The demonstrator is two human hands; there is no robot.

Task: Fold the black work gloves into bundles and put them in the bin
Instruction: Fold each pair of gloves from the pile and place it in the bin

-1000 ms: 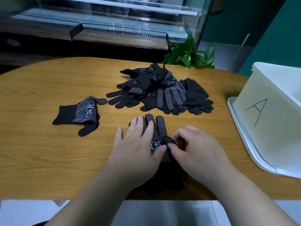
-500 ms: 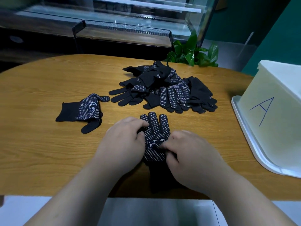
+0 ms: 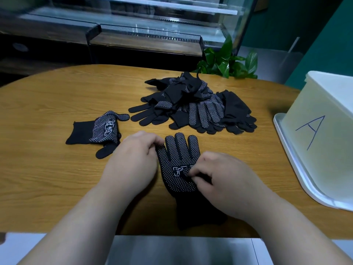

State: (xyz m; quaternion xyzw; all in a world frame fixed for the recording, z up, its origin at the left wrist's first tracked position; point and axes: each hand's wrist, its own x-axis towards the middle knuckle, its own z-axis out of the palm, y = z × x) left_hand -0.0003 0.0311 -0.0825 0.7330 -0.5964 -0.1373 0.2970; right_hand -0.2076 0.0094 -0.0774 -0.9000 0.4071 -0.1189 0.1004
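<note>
Most black dotted work gloves (image 3: 193,108) lay heaped, unfolded, on the wooden desk (image 3: 57,96); left hand (image 3: 131,161) and right hand (image 3: 225,180) each pinched one flat glove (image 3: 177,159); white plastic bin (image 3: 324,134) contents unseen.

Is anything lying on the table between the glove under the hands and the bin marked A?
Nothing visible: only bare table separates the glove from the bin; the glove pile lies farther back.
</note>
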